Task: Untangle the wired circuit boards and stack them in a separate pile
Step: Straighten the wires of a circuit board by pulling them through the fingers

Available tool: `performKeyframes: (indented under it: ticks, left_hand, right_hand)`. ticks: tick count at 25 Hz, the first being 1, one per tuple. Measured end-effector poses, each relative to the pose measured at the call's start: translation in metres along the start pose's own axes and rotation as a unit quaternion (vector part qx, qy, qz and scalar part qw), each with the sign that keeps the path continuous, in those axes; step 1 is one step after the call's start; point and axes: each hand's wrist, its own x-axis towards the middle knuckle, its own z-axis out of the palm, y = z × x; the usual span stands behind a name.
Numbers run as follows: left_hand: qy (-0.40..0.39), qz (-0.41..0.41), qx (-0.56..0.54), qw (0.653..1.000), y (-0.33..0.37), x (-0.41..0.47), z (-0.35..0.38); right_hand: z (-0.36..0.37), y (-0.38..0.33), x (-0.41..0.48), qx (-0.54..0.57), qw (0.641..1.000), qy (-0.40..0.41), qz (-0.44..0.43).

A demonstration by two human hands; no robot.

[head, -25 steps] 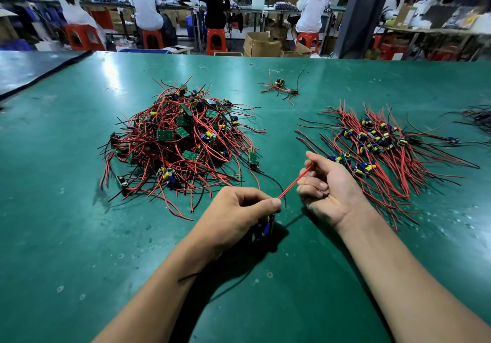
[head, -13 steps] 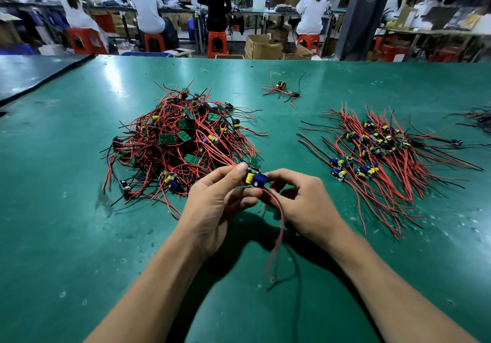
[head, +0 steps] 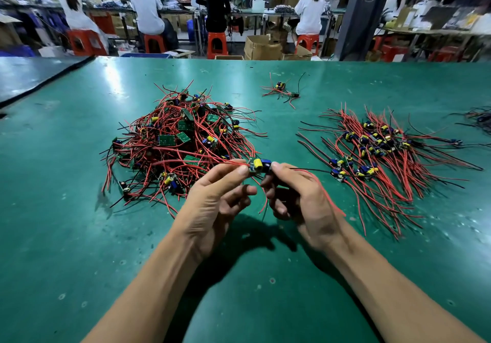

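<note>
Circuit board (head: 259, 166), yellow and blue parts up, held above middle of surface (head: 79, 236), between two piles. Left grip (head: 212, 204) pinches its left end, thumb and forefinger clamped on it; right grip (head: 303, 199) pinches its right end likewise. Red lead trails over back of right grip. Tangled pile (head: 180, 146) toward left edge. Sorted pile (head: 377, 151) toward right edge, wires fanned. Small stray cluster (head: 281, 90) near far edge.

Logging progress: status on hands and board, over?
Left hand, right hand both pinch one circuit board. Red leads run into tangled pile, maybe snagged. Sorted pile lies right.
</note>
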Motion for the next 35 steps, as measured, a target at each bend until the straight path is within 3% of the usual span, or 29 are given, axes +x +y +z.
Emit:
performKeyframes:
  ticks: [3,6,9,13,17,20,24,28,32,35]
  left_hand:
    - [-0.051,-0.083,-0.032,0.995,-0.001,-0.002,0.0]
    - [-0.103,-0.154,0.021,0.982,0.001,-0.005,0.001]
    - [-0.124,-0.172,0.101,0.972,-0.002,-0.005,0.003]
    - [-0.116,-0.141,0.047,0.982,-0.009,-0.007,0.003]
    - [-0.089,-0.126,0.111,0.982,-0.013,-0.006,0.005]
    - [-0.1,-0.123,0.137,0.978,-0.017,-0.007,0.007]
    - [-0.075,-0.1,0.149,0.981,-0.02,-0.005,0.009]
    - [-0.062,-0.055,0.183,0.98,-0.024,-0.005,0.01]
    - [-0.048,-0.032,0.207,0.977,-0.025,-0.003,0.011]
    - [-0.071,-0.051,0.223,0.971,-0.024,-0.005,0.011]
  right_hand:
    - [-0.007,-0.007,-0.001,0.092,0.99,-0.049,0.093]
    - [-0.012,-0.01,-0.003,0.022,0.987,-0.103,0.124]
    - [-0.013,-0.009,-0.002,-0.065,0.984,-0.114,0.12]
    - [-0.016,-0.004,0.0,-0.097,0.99,-0.064,0.086]
    - [-0.019,-0.003,0.006,-0.154,0.988,0.0,0.013]
    - [-0.02,-0.001,0.005,-0.101,0.994,0.024,0.04]
    - [-0.018,0.0,0.002,-0.039,0.995,-0.015,0.087]
    - [-0.022,0.001,0.005,-0.064,0.992,-0.018,0.11]
    - [-0.026,0.007,0.009,-0.083,0.992,0.035,0.091]
    - [-0.034,0.005,0.016,-0.094,0.986,0.119,0.064]
